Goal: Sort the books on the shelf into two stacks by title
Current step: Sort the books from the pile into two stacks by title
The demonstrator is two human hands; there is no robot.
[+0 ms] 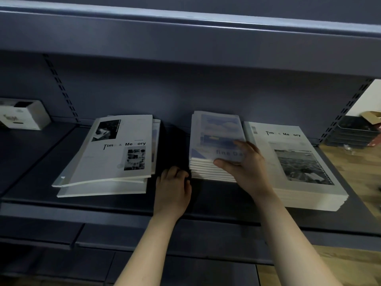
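Holds the top book (216,129) of the middle stack (206,172) with the right hand (245,164): thumb at the front edge, fingers spread over the blurred blue cover. Rests the left hand (173,188), fingers curled, at the front left corner of the same stack; impossible to tell whether grasping anything there. On that cover only "fine Da" readable, the rest hidden by the fingers. Just beside it on the right, a larger stack (294,162) titled "Time & Memory". Left of the hands, well apart, a loose pile (115,153) with the same title, top copy tilted. All lying on the dark shelf (103,205). Further left a white box (22,116), writing too blurred to read. At far right, beyond the shelf post, black trays (354,131) and a cardboard box (371,116).
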